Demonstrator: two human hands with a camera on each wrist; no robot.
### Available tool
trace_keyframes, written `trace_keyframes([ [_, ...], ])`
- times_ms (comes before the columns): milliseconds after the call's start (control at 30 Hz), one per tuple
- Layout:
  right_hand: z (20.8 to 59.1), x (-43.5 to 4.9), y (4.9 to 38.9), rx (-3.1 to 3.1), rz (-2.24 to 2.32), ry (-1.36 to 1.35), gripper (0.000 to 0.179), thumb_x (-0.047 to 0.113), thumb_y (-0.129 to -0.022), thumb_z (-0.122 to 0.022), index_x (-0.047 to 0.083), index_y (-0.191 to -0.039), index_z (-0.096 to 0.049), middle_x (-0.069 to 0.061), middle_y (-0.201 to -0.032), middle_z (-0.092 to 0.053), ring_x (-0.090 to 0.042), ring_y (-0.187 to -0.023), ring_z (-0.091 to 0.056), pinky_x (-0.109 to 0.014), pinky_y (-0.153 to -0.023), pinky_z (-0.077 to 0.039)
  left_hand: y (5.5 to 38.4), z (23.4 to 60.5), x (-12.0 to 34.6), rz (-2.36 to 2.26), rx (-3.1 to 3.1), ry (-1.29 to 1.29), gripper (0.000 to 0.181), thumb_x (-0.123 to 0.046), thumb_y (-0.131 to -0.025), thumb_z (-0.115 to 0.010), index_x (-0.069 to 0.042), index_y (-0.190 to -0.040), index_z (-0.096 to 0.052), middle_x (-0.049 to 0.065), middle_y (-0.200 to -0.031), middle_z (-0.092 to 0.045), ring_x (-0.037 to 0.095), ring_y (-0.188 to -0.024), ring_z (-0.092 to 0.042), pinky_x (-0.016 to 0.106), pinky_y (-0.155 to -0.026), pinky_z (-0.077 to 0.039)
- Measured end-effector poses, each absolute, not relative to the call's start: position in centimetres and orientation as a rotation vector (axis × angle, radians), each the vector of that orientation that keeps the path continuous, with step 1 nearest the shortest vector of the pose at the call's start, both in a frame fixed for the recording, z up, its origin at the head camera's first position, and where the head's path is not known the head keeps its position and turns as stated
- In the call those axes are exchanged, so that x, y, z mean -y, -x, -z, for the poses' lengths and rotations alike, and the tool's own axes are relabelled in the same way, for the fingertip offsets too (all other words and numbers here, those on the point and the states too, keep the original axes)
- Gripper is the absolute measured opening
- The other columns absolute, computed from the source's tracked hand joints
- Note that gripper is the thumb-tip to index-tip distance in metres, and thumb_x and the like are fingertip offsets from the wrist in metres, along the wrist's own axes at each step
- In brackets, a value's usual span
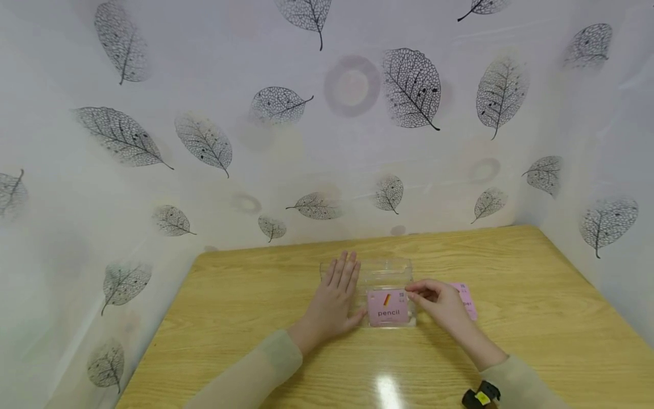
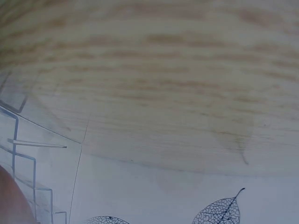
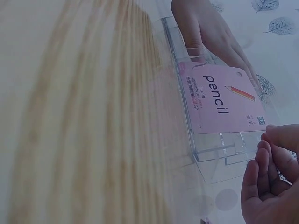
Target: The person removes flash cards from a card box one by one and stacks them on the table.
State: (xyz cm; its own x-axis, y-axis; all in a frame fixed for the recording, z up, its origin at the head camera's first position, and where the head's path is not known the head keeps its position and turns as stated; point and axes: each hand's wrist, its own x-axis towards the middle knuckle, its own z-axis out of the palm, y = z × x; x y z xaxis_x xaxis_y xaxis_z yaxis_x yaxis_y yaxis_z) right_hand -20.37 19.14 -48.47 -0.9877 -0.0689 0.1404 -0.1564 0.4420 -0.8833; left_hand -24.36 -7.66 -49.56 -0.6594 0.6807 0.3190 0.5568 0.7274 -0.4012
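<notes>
A pink flashcard (image 1: 388,318) printed "pencil", with a pencil picture, sits at the front of a clear plastic stepped holder (image 1: 385,277). My right hand (image 1: 438,300) pinches the card's upper right corner between thumb and forefinger; the right wrist view shows that pinch on the flashcard (image 3: 233,119) too. The left hand (image 1: 333,301) rests along the holder's left side, fingers straight and pointing away from me, thumb by the card's left edge. In the left wrist view only a blurred bit of skin (image 2: 14,200) shows beside the holder's stepped edges (image 2: 33,172).
A second pink card (image 1: 469,309) lies on the table right of the holder, partly hidden by the right hand. The wooden table (image 1: 230,318) meets a leaf-patterned sheet (image 1: 347,153) behind and at both sides. A black band with a yellow patch (image 1: 482,396) is at the right wrist.
</notes>
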Motion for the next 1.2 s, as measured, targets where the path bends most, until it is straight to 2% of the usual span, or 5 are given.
trace_keyframes([
  [500, 48.5, -18.7, 20.3, 2.568, -1.613, -0.224, 0.015, 0.019, -0.083, -0.072, 0.012, -0.096, -0.071, -0.005, -0.088, -0.068, -0.007, -0.071, -0.058, -0.019, -0.06, -0.051, 24.5, 49.6, 7.8, -0.369, 2.501, 0.948, 0.1, -0.068, -0.085, -0.026, 0.004, -0.149, 0.002, 0.024, -0.156, 0.008, 0.04, -0.144, 0.003, 0.048, -0.118, -0.002],
  [900, 48.7, -18.1, 20.2, 2.575, -1.543, -0.193, 0.013, 0.016, -0.081, -0.073, 0.011, -0.093, -0.07, -0.002, -0.083, -0.066, -0.008, -0.07, -0.056, -0.02, -0.059, -0.05, 24.3, 49.4, 7.8, -0.375, 2.5, 0.95, 0.098, -0.067, -0.086, -0.026, 0.004, -0.149, 0.0, 0.024, -0.156, 0.003, 0.041, -0.144, 0.001, 0.048, -0.118, -0.004],
  [1200, 48.8, -18.0, 20.2, 2.591, -1.476, -0.152, 0.012, 0.021, -0.081, -0.074, 0.014, -0.09, -0.07, -0.001, -0.082, -0.064, -0.009, -0.07, -0.054, -0.02, -0.059, -0.048, 24.4, 49.5, 7.7, -0.349, 2.495, 0.95, 0.099, -0.066, -0.086, -0.028, 0.004, -0.149, -0.001, 0.024, -0.156, 0.01, 0.041, -0.144, -0.001, 0.048, -0.118, -0.004],
])
